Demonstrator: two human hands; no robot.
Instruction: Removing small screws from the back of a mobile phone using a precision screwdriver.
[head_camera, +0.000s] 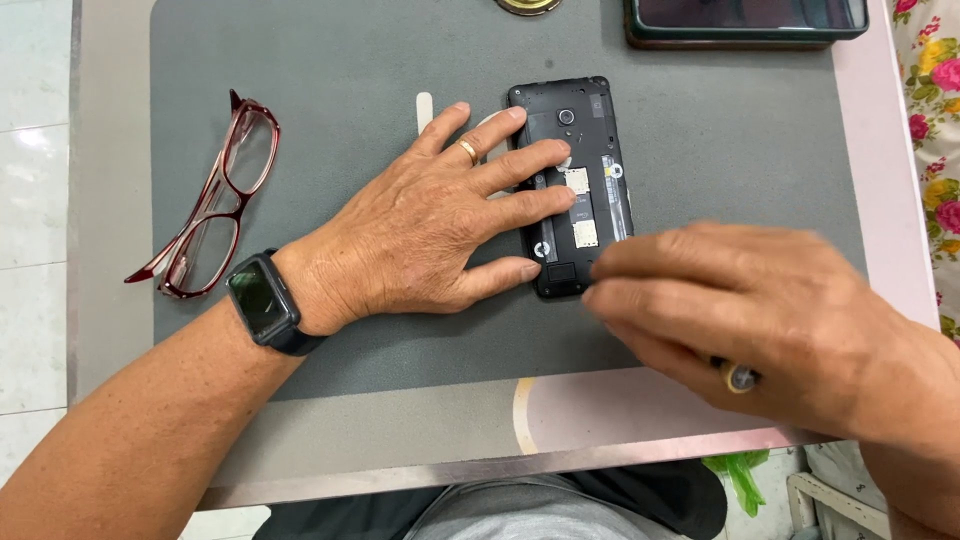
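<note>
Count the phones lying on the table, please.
2. One black phone with its back cover off lies on the grey mat, under the left hand's fingers. A second phone lies at the top edge, partly cut off. The right hand may hide more.

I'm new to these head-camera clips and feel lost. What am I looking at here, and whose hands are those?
One camera on the person's head looks down at their own two bare hands over a grey mat. The left hand, with a ring and a black wrist watch, presses flat on an opened black phone with its back cover off. The right hand is blurred beside the phone's lower end; whether it holds anything is unclear. Red glasses lie to the left, a white strip near the fingers.
</note>
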